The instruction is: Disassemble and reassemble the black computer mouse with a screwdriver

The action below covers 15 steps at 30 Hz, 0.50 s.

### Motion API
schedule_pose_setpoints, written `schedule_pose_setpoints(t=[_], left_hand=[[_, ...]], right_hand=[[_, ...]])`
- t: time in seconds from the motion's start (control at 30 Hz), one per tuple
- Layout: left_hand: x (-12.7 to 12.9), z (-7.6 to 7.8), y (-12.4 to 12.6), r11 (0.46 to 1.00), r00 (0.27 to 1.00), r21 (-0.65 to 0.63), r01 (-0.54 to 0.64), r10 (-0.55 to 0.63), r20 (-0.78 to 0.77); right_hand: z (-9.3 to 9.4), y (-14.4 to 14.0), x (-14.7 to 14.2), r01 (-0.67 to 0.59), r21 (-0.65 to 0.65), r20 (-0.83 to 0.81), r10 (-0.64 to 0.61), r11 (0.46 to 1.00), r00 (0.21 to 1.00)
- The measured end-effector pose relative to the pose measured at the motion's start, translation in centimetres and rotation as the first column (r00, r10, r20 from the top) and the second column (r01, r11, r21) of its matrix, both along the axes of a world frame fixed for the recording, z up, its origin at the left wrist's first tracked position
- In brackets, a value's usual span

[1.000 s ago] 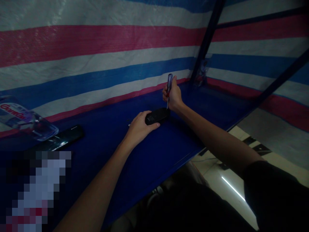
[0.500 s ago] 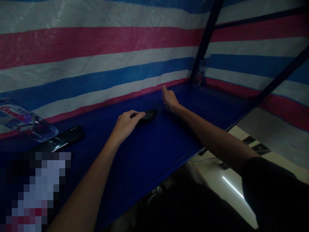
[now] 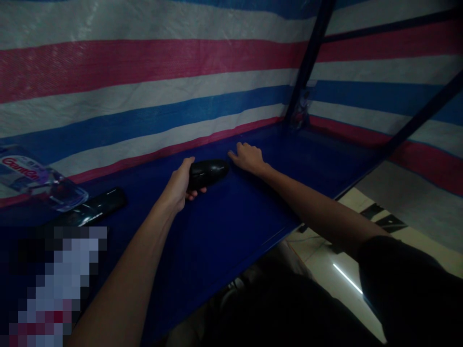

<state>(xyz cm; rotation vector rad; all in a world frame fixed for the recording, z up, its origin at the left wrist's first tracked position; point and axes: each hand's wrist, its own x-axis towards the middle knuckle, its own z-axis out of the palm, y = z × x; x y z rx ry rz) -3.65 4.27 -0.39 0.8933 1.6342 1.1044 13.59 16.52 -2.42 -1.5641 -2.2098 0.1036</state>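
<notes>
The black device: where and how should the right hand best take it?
Grip the black device by its rounded free end, probably coming from the right and pinching its long sides: the left hand holds the other end, and this one points toward the right hand.

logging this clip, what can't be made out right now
All in head view:
Black device: one end hidden by the left hand.
Right hand: its back hides whether it holds anything.
Bottle: cut off by the left edge.
Lower-left item: masked by pixelation.
Far corner item: too small, dim.
</notes>
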Motion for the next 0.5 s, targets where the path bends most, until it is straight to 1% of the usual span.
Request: schedule_pose_setpoints(t=[0.07, 0.1, 0.13, 0.17, 0.2, 0.23, 0.27, 0.3, 0.33, 0.37, 0.4, 0.43, 0.5], left_hand=[[0.0, -0.1, 0.0, 1.000, 1.000, 0.002, -0.001, 0.001, 0.008], [0.0, -0.1, 0.1, 1.000, 1.000, 0.010, 0.000, 0.000, 0.013], [0.1, -0.1, 0.1, 1.000, 1.000, 0.025, -0.001, 0.000, 0.018], [0.2, -0.2, 0.1, 0.999, 1.000, 0.038, -0.001, 0.000, 0.025], [0.3, -0.2, 0.1, 0.999, 0.999, 0.049, -0.005, 0.004, 0.034], [0.4, -0.3, 0.1, 0.998, 0.999, 0.054, -0.015, 0.013, 0.043], [0.4, -0.4, 0.2, 0.998, 0.998, 0.056, -0.026, 0.024, 0.051], [0.5, -0.5, 0.2, 0.998, 0.998, 0.051, -0.032, 0.029, 0.056], [0.5, -0.5, 0.2, 0.998, 0.998, 0.045, -0.032, 0.030, 0.053], [0.5, -0.7, 0.2, 0.999, 0.999, 0.038, -0.032, 0.031, 0.031], [0.4, -0.8, 0.3, 0.998, 0.999, 0.049, -0.036, 0.037, -0.023], [0.4, -0.9, 0.3, 0.996, 0.993, 0.086, -0.038, 0.047, -0.113], [0.3, -1.2, 0.4, 0.972, 0.943, 0.235, -0.008, 0.085, -0.321]], right_hand=[[1.1, -0.6, 0.2, -0.088, 0.063, -0.054, 0.091, 0.994, 0.994], [1.7, -1.1, 0.3, -0.209, 0.127, -0.146, 0.227, 0.970, 0.963], [2.1, -1.6, 0.2, -0.368, 0.167, -0.246, 0.400, 0.915, 0.883], [2.4, -2.1, 0.1, -0.526, 0.184, -0.311, 0.557, 0.830, 0.770], [2.6, -2.7, -0.2, -0.657, 0.200, -0.324, 0.682, 0.727, 0.656], [2.6, -3.2, -0.5, -0.757, 0.188, -0.294, 0.772, 0.625, 0.564], [2.5, -3.7, -0.8, -0.819, 0.173, -0.249, 0.829, 0.548, 0.501], [2.4, -4.0, -1.2, -0.849, 0.149, -0.199, 0.856, 0.507, 0.477], [2.2, -4.2, -1.5, -0.860, 0.135, -0.163, 0.867, 0.492, 0.471], [2.0, -4.3, -1.6, -0.862, 0.125, -0.141, 0.869, 0.491, 0.474], [1.9, -4.3, -1.7, -0.858, 0.117, -0.132, 0.864, 0.500, 0.486], [1.7, -4.1, -1.7, -0.850, 0.107, -0.132, 0.855, 0.516, 0.502], [1.5, -3.6, -1.6, -0.830, 0.062, -0.123, 0.829, 0.555, 0.545]])
